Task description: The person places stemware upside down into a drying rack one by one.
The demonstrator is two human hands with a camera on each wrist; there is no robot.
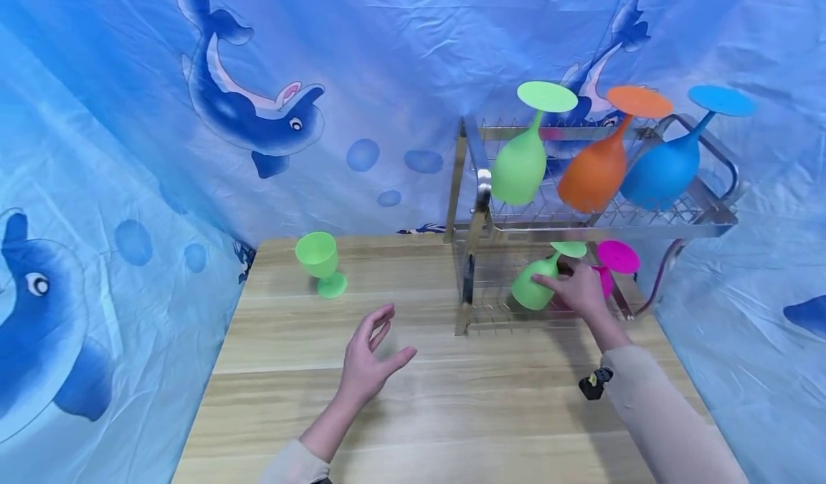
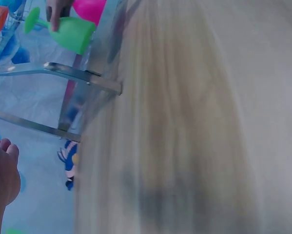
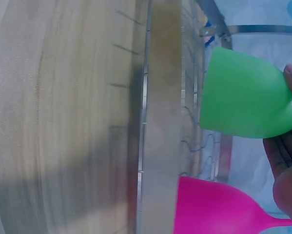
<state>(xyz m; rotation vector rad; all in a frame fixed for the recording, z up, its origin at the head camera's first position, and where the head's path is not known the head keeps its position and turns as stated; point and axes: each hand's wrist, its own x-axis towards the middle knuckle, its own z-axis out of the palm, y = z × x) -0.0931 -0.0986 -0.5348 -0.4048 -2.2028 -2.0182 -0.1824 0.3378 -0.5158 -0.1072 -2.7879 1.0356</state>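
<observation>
My right hand (image 1: 581,290) grips a green goblet (image 1: 534,285) at the lower tier of a metal rack (image 1: 476,254). The goblet is upside down and tilted, its foot upward. In the right wrist view the thumb and fingers of the right hand (image 3: 288,165) lie around the narrow end of the green bowl (image 3: 248,95). Beside it a magenta goblet (image 1: 618,257) stands inverted on the same tier, partly behind the hand. My left hand (image 1: 364,358) hovers over the table with fingers spread apart from the thumb, holding nothing.
Inverted green (image 1: 519,165), orange (image 1: 594,172) and blue (image 1: 665,172) goblets lean on the rack's upper tier. Another green goblet (image 1: 318,256) stands upright at the table's back left. A blue dolphin-print curtain (image 1: 387,61) surrounds the wooden table (image 1: 290,369).
</observation>
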